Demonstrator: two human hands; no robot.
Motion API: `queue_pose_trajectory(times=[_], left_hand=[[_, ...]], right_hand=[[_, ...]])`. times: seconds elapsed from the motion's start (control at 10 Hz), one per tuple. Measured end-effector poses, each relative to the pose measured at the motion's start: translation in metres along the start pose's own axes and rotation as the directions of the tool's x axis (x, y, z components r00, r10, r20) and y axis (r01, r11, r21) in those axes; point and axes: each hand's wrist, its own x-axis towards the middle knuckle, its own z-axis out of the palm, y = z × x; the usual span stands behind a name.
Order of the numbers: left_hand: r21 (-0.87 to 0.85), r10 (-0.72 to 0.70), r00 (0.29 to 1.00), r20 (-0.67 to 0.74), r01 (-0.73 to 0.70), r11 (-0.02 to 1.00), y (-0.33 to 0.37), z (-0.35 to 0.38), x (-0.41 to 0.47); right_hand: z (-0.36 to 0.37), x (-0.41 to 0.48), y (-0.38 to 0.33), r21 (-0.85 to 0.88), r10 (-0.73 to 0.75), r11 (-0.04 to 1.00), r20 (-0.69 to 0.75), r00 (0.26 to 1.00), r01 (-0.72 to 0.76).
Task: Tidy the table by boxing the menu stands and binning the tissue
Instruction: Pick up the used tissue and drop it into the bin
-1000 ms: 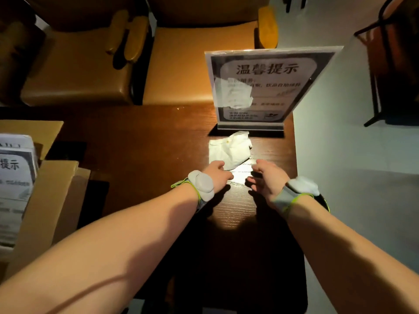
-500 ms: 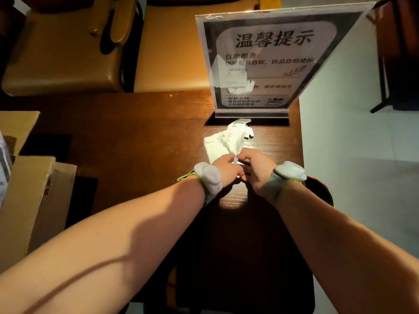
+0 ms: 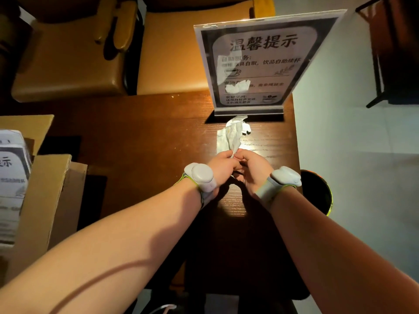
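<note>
A crumpled white tissue lies on the dark wooden table, just in front of an upright clear menu stand with Chinese text. My left hand and my right hand meet at the tissue's near end, and both pinch it between their fingers. The tissue's far end points toward the stand's base. At the left edge an open cardboard box holds another menu stand, only partly in view.
A dark round bin with a yellow-green rim sits below the table's right edge, beside my right wrist. Two tan leather seats stand behind the table. A dark metal rack is at the far right on the pale floor.
My hands came together from flat on the table and pinched the tissue's near end. The tissue has been gathered from a flat sheet into a narrow bunch.
</note>
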Motion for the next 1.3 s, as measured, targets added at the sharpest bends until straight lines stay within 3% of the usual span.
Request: queue_pose_trajectory(times=[0.5, 1.3], left_hand=[[0.026, -0.040, 0.998, 0.058, 0.038, 0.999, -0.011, 0.074, -0.025], [0.368, -0.134, 0.955, 0.266, 0.028, 0.930, -0.059, 0.254, -0.002]], right_hand=[[-0.078, -0.041, 0.009, 0.301, -0.051, 0.951, -0.086, 0.995, 0.075], [-0.251, -0.075, 0.037, 0.590, 0.056, 0.798, -0.270, 0.961, 0.119]])
